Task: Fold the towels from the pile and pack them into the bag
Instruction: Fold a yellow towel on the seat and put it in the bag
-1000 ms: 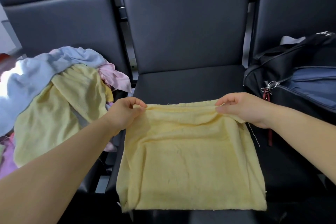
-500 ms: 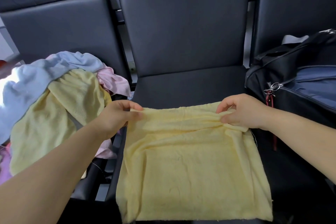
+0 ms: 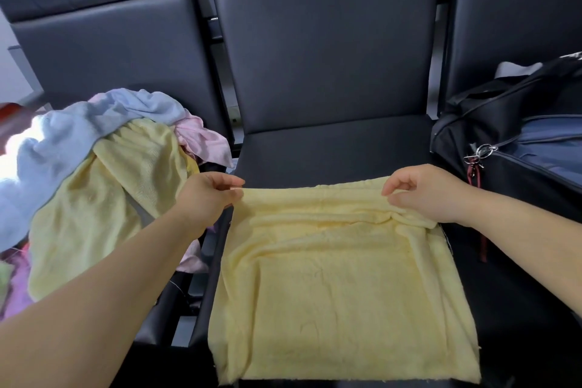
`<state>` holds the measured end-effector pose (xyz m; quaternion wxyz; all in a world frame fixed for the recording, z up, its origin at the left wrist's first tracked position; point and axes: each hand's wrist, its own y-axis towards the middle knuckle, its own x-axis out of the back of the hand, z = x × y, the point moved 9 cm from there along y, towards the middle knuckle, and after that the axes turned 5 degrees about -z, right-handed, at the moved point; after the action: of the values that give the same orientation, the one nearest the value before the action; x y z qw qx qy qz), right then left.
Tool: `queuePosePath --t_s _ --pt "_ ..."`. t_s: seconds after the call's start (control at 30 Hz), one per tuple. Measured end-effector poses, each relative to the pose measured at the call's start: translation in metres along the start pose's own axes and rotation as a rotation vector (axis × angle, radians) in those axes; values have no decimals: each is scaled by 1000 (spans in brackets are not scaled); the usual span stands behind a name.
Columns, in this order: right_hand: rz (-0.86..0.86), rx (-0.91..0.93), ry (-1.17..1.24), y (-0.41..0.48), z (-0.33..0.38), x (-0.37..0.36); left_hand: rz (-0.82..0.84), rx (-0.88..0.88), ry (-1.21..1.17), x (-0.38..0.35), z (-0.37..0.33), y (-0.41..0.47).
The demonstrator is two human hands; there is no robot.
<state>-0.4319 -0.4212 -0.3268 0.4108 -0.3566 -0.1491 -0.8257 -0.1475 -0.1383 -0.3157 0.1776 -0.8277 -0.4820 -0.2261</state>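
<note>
On the seat [image 3: 330,148] at six o'clock, the yellow towel [image 3: 340,293] is pinched at its far corners by left hand [image 3: 206,198] and right hand [image 3: 425,192]; the fold could be skewed by uneven pulling.

Left hand [image 3: 208,195] and right hand [image 3: 423,192] outstretched, both in a pinch on the yellow towel [image 3: 340,293]

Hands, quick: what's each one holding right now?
Left hand: pinches the spread yellow towel at its far left corner.
Right hand: pinches that towel's far right corner.
</note>
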Motion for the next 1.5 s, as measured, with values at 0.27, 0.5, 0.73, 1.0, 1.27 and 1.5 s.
queuePosePath --t_s 0.27,0.5,0.73,1.0,1.27,1.5 --pt "-231 -48 -47 8 -13 27 -84 -73 159 -6 -4 6" --pt "-327 -116 -100 20 -30 32 -77 -91 275 -19 3 15" --pt "-232 -151 -144 33 -36 25 -26 -136 483 -29 4 30" --pt "-161 -153 -126 38 -34 20 55 -169 669 -31 6 43" --pt "-196 -130 -176 33 -28 20 84 -175 732 -32 6 37" --pt "-260 -115 -88 23 -29 27 -39 -185 442 -13 -2 20"
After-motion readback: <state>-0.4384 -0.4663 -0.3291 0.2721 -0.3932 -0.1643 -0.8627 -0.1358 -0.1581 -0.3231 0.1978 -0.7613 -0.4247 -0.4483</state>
